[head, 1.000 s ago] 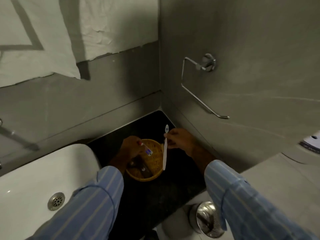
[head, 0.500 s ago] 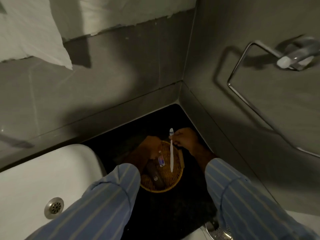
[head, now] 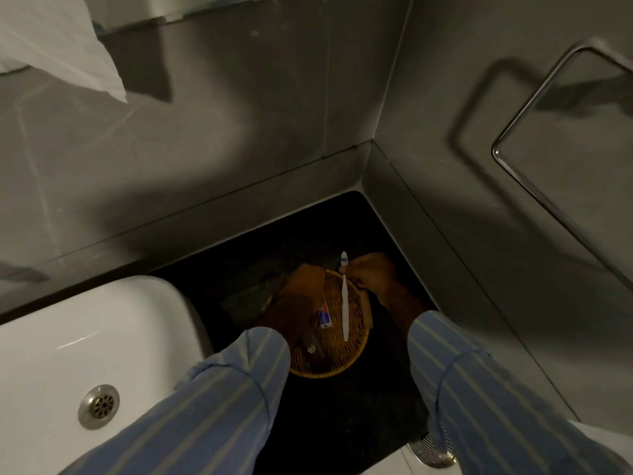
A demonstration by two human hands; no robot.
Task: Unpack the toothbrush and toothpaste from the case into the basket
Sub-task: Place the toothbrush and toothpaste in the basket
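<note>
Our right hand (head: 368,274) pinching a white plastic toothbrush (head: 344,305) over the round woven wicker basket (head: 337,363), our left hand (head: 303,286) gripping a small red-and-blue toothpaste tube (head: 324,317), black worktop (head: 342,423)

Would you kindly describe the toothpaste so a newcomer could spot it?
Right of the white sink, a round wicker basket sits on the dark counter. The toothpaste is the small blue, red and white tube at the left hand, beside the long white toothbrush.

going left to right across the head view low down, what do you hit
sink drain → sink rim → left hand → toothpaste → toothbrush → right hand → towel bar on the right wall
</note>
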